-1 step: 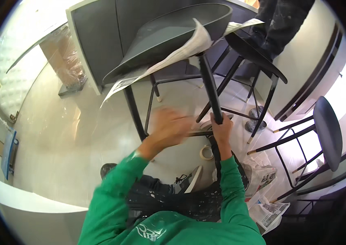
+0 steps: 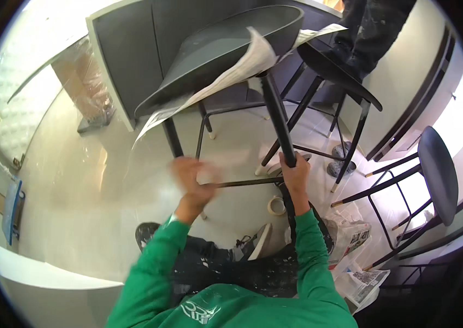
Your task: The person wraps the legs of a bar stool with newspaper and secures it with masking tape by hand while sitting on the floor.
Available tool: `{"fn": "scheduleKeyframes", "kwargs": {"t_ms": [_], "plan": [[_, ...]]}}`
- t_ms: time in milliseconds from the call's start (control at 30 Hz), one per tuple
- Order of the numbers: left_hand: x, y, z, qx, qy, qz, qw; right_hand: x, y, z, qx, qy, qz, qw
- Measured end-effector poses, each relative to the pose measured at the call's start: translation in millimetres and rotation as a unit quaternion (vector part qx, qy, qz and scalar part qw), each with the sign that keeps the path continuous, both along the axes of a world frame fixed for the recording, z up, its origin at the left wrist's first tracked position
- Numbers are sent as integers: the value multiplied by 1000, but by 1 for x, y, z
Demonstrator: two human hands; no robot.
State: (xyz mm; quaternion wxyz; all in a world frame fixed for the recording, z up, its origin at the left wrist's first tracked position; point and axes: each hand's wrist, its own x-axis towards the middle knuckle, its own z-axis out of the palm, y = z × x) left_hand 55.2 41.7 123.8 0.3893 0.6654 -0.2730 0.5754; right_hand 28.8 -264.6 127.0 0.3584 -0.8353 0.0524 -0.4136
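Observation:
A dark grey bar stool (image 2: 209,65) with black legs stands before me, with newspaper sheets (image 2: 215,85) fixed along the underside of its seat. My right hand (image 2: 296,174) is wrapped round the lower part of its near right leg (image 2: 278,117). Motion smears my left hand (image 2: 193,177), which is at the near left leg (image 2: 172,139), beside the left end of the thin black footrest bar (image 2: 250,181). Its fingers are too blurred to show whether they grip that leg. A roll of masking tape (image 2: 276,206) lies on the floor below the bar.
Another dark stool (image 2: 340,76) stands behind to the right, near a person's dark trouser legs (image 2: 376,33). One more stool (image 2: 436,175) is at far right. Crumpled newspaper (image 2: 360,284) lies at my right. A plastic-wrapped box (image 2: 81,82) and blue dolly (image 2: 13,210) are at left.
My left hand has moved left, from over the middle of the footrest bar to the near left leg. My right hand keeps its hold on the right leg.

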Motion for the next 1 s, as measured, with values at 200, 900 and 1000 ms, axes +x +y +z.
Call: {"fn": "scheduleKeyframes", "kwargs": {"t_ms": [200, 900, 1000], "plan": [[62, 79, 14, -372, 421, -298, 772, -1, 34, 30, -6, -24, 23, 999], [-6, 164, 100, -314, 246, -72, 914, -32, 125, 27, 140, -68, 91, 984], [-3, 200, 71, -256, 235, -15, 938, -18, 145, -6, 177, -50, 110, 977]]}}
